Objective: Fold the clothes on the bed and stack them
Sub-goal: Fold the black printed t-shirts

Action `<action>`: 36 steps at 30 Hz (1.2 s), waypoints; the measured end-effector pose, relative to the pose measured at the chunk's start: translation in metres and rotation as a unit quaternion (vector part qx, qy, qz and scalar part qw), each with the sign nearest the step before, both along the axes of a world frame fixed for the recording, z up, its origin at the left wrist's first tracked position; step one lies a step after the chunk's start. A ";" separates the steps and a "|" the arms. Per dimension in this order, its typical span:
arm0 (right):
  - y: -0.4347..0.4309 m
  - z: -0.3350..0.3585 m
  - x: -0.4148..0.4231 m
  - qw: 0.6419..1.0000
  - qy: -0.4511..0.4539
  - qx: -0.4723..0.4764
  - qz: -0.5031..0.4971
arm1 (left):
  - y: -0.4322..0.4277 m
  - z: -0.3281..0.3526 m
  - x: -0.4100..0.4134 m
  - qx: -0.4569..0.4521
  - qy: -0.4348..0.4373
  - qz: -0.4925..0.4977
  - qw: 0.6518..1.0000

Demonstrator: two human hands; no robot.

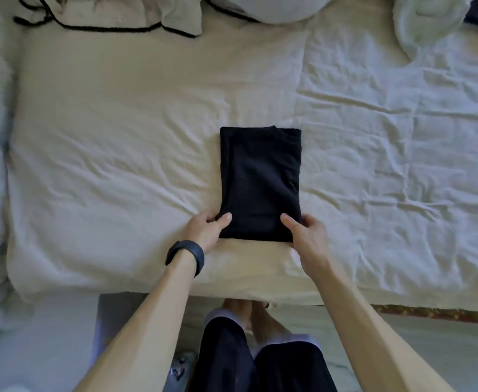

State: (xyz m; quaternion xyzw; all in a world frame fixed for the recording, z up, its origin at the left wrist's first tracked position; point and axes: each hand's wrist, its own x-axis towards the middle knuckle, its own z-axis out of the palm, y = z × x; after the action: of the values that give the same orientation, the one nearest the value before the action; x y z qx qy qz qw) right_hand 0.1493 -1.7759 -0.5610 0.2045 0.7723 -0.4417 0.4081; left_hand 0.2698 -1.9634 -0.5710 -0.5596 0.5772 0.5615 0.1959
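Both near corners of the folded black shirt (260, 182) are pinched, my left hand (207, 232) on one, my right hand (307, 234) on the other; the rest lies flat on the bed (113, 171) beyond my grip. Lifting unevenly could let the layers slide apart.

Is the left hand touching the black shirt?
Touching. The head view shows the left hand gripping the near left corner of the shirt, its thumb lying on the cloth.

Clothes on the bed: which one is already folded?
The black garment mid-bed, a neat rectangle; the black-trimmed white piece and pale green piece at the far edge lie crumpled.
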 end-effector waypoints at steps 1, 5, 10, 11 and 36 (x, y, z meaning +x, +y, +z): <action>0.008 0.001 0.003 1.000 0.002 0.001 -0.005 | 0.011 0.001 0.003 0.003 0.000 -0.001 1.000; 0.046 0.003 0.027 0.999 -0.031 0.006 -0.013 | 0.065 0.008 0.029 0.017 -0.025 0.012 0.999; 0.080 -0.002 0.050 0.999 -0.029 0.037 0.012 | 0.096 0.017 0.047 0.041 -0.083 -0.030 0.995; 0.084 -0.002 0.053 0.999 -0.023 0.043 0.015 | 0.097 0.021 0.041 -0.011 -0.089 -0.062 0.994; 0.082 -0.014 0.103 0.942 -0.071 -0.101 -0.311 | 0.023 -0.002 -0.192 -0.097 0.096 -0.467 0.874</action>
State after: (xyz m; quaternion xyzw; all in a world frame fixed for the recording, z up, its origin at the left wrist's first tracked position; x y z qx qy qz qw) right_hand 0.2523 -1.6937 -0.5746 0.4232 0.5904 -0.6066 0.3230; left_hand 0.0782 -1.9407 -0.5733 -0.1846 0.8387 0.3968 0.3240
